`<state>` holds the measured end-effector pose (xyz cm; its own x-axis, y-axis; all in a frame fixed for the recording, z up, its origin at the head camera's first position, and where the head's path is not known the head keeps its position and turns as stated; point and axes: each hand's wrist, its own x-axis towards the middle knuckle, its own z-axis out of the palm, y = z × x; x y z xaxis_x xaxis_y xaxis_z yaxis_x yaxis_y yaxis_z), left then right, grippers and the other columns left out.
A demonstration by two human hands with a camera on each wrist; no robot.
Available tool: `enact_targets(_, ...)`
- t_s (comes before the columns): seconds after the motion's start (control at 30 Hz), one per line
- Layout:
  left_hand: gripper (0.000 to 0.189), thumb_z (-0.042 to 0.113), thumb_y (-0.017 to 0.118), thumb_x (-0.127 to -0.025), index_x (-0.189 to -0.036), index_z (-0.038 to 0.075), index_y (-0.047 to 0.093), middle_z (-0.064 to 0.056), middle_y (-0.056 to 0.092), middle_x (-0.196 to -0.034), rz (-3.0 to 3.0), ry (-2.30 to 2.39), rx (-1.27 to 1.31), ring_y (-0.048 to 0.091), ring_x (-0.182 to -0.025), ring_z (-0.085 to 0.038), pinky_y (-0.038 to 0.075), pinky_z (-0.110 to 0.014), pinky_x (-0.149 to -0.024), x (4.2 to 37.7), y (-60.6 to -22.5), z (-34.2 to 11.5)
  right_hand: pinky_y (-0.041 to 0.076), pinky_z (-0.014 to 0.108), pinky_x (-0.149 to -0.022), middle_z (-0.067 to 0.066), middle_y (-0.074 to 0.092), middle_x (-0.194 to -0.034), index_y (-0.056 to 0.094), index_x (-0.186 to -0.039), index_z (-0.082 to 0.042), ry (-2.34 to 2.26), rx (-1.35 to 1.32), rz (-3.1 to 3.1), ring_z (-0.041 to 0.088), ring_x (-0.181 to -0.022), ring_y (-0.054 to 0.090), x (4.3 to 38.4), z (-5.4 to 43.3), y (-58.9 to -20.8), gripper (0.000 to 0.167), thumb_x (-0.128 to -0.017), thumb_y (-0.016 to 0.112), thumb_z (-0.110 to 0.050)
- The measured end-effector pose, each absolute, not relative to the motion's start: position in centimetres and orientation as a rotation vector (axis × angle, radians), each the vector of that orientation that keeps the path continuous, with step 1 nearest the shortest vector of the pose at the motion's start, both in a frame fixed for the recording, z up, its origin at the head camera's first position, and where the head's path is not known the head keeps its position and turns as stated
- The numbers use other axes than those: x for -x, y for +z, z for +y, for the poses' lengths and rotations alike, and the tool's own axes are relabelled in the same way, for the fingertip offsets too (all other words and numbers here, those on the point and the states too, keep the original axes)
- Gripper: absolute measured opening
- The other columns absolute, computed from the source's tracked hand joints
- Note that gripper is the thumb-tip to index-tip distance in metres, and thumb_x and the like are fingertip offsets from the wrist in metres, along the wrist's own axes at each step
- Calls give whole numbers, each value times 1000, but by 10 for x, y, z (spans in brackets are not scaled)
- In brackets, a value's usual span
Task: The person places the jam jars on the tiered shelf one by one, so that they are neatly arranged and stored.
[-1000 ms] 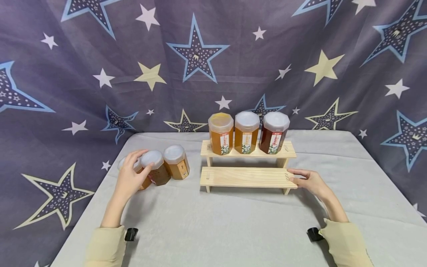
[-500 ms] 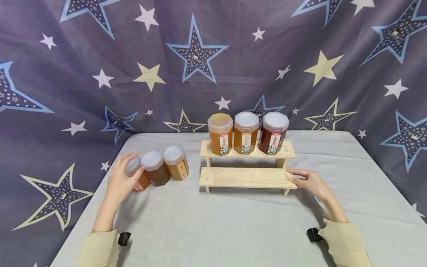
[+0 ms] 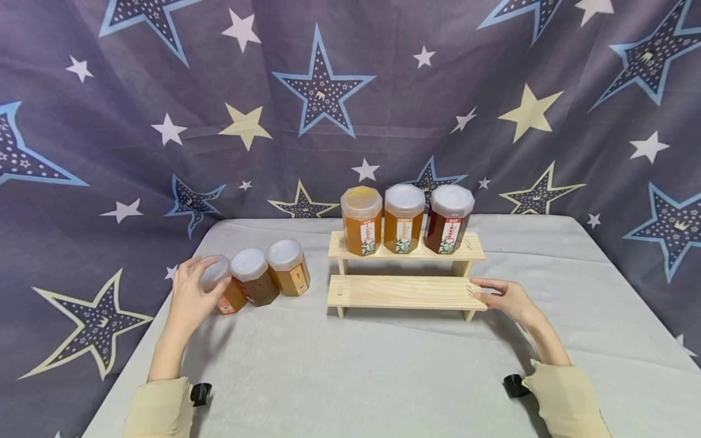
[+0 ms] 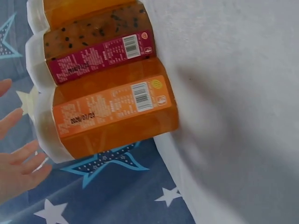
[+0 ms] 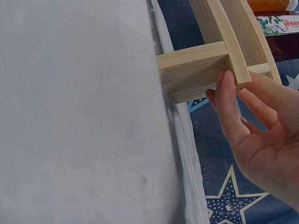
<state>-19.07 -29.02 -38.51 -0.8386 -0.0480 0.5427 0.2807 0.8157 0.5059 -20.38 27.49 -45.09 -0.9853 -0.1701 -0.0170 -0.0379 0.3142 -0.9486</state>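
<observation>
My left hand [image 3: 191, 298] is at the leftmost of three lidded jars on the table. That jar [image 3: 232, 298] is amber with an orange label [image 4: 110, 107]. In the left wrist view my spread fingers lie beside its white lid [image 4: 49, 128], curled around nothing. Touching it stands a dark-seeded jar [image 3: 260, 287] with a maroon label, then a golden jar [image 3: 292, 277]. My right hand [image 3: 506, 298] pinches the right end of the lower board of a two-step wooden rack [image 3: 405, 291]. In the right wrist view the thumb and fingers [image 5: 226, 88] grip the board's corner.
Three labelled jars stand on the rack's upper step: an amber one [image 3: 362, 228], another amber one [image 3: 404, 228] and a dark red one [image 3: 450, 225]. A grey cloth [image 3: 350, 377] covers the table. Behind hangs a star-patterned curtain [image 3: 383, 121].
My left hand has drawn left, off the dark-seeded jar's lid, and more of the leftmost jar shows. The leftmost jar has shifted slightly. My right hand stays on the rack.
</observation>
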Motion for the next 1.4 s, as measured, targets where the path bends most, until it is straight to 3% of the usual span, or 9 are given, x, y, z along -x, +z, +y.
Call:
enact_targets(0.37, 51, 19, 65, -76, -120, 1, 46, -36, 22, -127, -2596, -817, 67, 23, -114, -54, 22, -63, -88, 192, -393, -300, 51, 25, -65, 11, 63, -98, 44, -120, 14, -1791, 207, 2427, 4, -75, 61, 204, 276, -452, 48, -83, 61, -11)
enact_targets(0.63, 56, 20, 64, -78, -125, 1, 40, -37, 17, -129, -2626, -890, 36, 21, -117, -54, 22, -63, -89, 192, -399, -305, 50, 25, -65, 18, 62, -100, 45, -121, 13, -1778, 179, 2427, 4, -74, 61, 203, 275, -451, 49, -83, 62, -13)
enact_targets(1.1, 58, 22, 63, -80, -128, 1, 36, -35, 22, -126, -2633, -965, 6, 26, -114, -50, 25, -60, -88, 195, -405, -305, 50, 24, -65, 14, 63, -98, 45, -120, 14, -1797, 201, 2422, 4, -74, 61, 204, 275, -451, 48, -82, 61, -11)
enact_targets(1.27, 58, 20, 64, -79, -126, 0, 38, -31, 27, -125, -2590, -998, -12, 31, -107, -43, 28, -53, -85, 197, -411, -306, 51, 24, -64, 8, 64, -95, 45, -119, 16, -1806, 203, 2422, 4, -74, 61, 203, 275, -450, 48, -82, 61, -10)
enact_targets(1.4, 56, 15, 66, -77, -124, -1, 40, -30, 31, -120, -2547, -1006, -9, 33, -102, -40, 29, -49, -81, 200, -414, -306, 51, 24, -65, 12, 64, -98, 45, -119, 15, -1806, 205, 2420, 4, -74, 61, 203, 275, -450, 47, -82, 61, -10)
